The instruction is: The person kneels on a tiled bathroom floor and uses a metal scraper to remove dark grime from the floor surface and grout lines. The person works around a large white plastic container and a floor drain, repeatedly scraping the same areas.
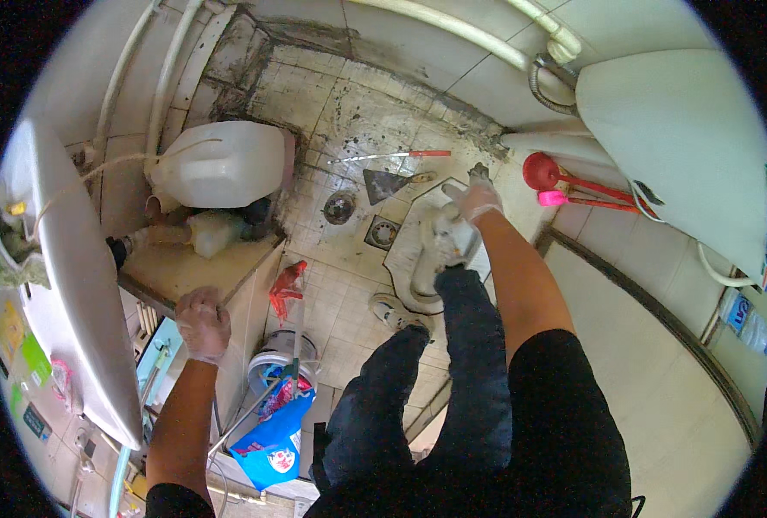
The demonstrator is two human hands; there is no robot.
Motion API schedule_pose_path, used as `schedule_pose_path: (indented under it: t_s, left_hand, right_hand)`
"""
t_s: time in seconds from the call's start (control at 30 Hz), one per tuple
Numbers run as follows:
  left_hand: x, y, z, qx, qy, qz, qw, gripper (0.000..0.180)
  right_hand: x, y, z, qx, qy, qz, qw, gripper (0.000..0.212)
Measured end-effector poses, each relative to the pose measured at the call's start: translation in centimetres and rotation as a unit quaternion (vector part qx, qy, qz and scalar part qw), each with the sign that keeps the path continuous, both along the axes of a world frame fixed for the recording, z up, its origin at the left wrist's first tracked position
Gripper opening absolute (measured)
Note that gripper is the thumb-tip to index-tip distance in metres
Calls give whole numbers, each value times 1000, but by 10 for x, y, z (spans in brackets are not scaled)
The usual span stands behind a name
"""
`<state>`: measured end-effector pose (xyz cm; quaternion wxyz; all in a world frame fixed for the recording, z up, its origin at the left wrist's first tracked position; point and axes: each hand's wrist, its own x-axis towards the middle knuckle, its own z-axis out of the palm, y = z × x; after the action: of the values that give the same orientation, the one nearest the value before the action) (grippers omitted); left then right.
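Observation:
My right hand (480, 200), in a thin clear glove, reaches out above the squat toilet (422, 281), thumb apart from the fingers. Dark grey shows at its fingertips; I cannot make out whether it is grime or a small thing. On the floor nearby lie a triangular scraper (385, 185) with a wooden handle and a long thin blade (383, 158) with a red handle. My left hand (204, 323), gloved too, lies on the front edge of a tan ledge (219, 269), its fingers over the top and nothing visible in them.
A translucent jug (224, 164) lies on its side by the ledge. A drain hole (339, 207) and a square floor drain (383, 232) sit in the grimy tiles. Red plunger (540, 172) and pink brush (554, 198) are at right. A bucket (267, 367) and blue bag (271, 445) stand near my legs.

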<state>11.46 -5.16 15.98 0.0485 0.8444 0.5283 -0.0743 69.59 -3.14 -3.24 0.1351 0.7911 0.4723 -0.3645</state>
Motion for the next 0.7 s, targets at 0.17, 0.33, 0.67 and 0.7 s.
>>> schedule_pose_path:
  t_s: [0.17, 0.33, 0.67, 0.7]
  left_hand:
    - [-8, -5, 7, -24, 20, 49, 998, 41]
    - [16, 10, -51, 47, 57, -20, 997, 41]
    - [55, 52, -160, 34, 28, -47, 998, 37]
    - [51, 53, -166, 24, 35, -44, 998, 38]
  right_hand:
    - [10, -15, 27, 29, -11, -28, 999, 100]
    - [67, 5, -52, 26, -9, -32, 999, 102]
    - [103, 49, -276, -93, -8, 94, 991, 91]
    - [107, 54, -280, -98, 2, 98, 990, 90]
